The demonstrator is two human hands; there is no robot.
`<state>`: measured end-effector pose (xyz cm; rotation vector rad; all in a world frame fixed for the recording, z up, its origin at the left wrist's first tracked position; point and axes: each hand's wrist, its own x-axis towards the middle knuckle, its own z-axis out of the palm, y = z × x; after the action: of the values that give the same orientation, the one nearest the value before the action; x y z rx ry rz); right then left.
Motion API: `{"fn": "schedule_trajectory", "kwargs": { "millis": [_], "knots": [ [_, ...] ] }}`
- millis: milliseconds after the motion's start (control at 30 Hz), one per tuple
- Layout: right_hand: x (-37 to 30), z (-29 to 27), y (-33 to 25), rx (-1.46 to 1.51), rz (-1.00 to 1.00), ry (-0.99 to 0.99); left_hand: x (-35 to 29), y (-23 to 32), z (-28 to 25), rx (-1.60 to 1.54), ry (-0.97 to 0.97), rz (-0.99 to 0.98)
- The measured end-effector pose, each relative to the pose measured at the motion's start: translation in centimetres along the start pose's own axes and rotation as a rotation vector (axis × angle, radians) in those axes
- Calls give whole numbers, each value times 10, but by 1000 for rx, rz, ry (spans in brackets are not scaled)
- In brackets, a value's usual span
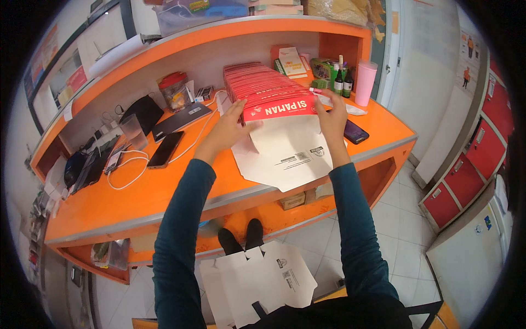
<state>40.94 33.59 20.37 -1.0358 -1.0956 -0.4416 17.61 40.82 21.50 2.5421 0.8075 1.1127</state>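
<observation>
White cardboard, nearest to me: a flat cut carton sheet (235,285) sits low in front of my body, on the near side of the stack of red cartons (263,85) and well below it. Beyond the sheet show my dark shoes (255,234). Next, on the orange counter (213,200), the partly folded carton (285,153) lies directly before the stack, its white panel toward me and its red panel, raised, near the stack. My left hand (227,131) grips the carton's left edge, thumb apart from the fingers; my right hand (333,123) grips the right end of the red panel.

To the left of the stack lie a dark phone (166,149), a white cable (189,143), a clear cup (133,131) and a grey laptop (181,121); to its right, a second phone (356,133). Farther along its right stand a pink tumbler (365,82) and dark bottles (348,83). Left of its rear is a red-lidded jar (175,92); right of its rear, notepads (291,61). Above and behind it, a plastic bin (203,17) rests on the upper shelf (219,35).
</observation>
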Motion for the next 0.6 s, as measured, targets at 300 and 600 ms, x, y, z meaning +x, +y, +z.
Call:
{"fn": "schedule_trajectory", "kwargs": {
  "millis": [300,600],
  "knots": [
    [-21,5,24,158,428,-115,-7,-1,15,119,128,59],
    [4,-3,8,-32,-239,-224,-5,5,7,170,151,2]
  ]
}}
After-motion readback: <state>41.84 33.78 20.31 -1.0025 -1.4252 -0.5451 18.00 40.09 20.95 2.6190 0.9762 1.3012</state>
